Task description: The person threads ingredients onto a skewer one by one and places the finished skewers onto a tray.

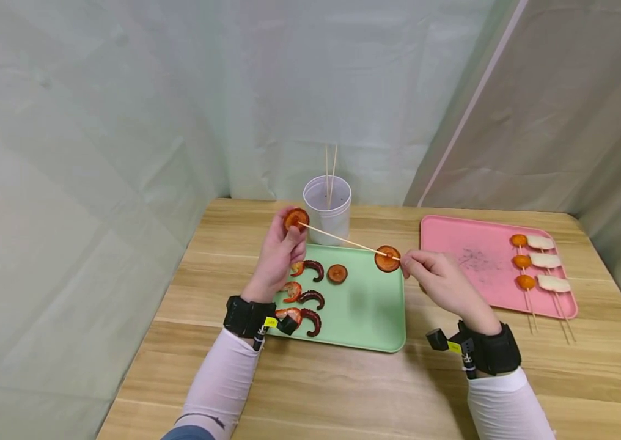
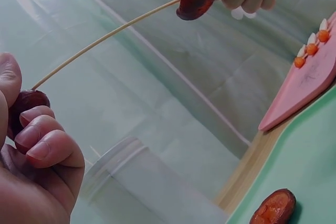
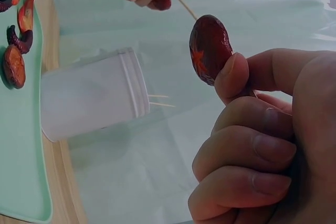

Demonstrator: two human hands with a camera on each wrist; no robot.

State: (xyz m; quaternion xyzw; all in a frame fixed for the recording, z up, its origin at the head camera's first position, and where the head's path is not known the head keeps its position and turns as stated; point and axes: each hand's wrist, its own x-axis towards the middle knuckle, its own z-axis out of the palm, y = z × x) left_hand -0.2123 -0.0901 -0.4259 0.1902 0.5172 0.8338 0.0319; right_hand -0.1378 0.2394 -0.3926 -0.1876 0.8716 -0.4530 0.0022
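My left hand [image 1: 280, 253] grips a brown shiitake mushroom [image 1: 296, 218] between thumb and fingers, at one end of a thin wooden skewer [image 1: 338, 237]. At the other end, my right hand [image 1: 442, 278] pinches the skewer close beside a second mushroom [image 1: 387, 259], which is threaded on it. A star-shaped cut shows on that mushroom's cap [image 3: 210, 48] in the right wrist view. Between the two mushrooms the skewer bows slightly in the left wrist view. Whether its tip is inside the left-hand mushroom is hidden. Both hands are above a green tray [image 1: 365, 330].
A third mushroom [image 1: 337, 274], several shrimp [image 1: 291, 292] and octopus tentacles [image 1: 312, 298] lie on the green tray. Behind it stands a white cup [image 1: 328, 220] with two skewers [image 1: 332, 177]. To the right, a pink tray [image 1: 453, 244] bears skewers with orange balls [image 1: 521, 261] and white pieces [image 1: 545, 260].
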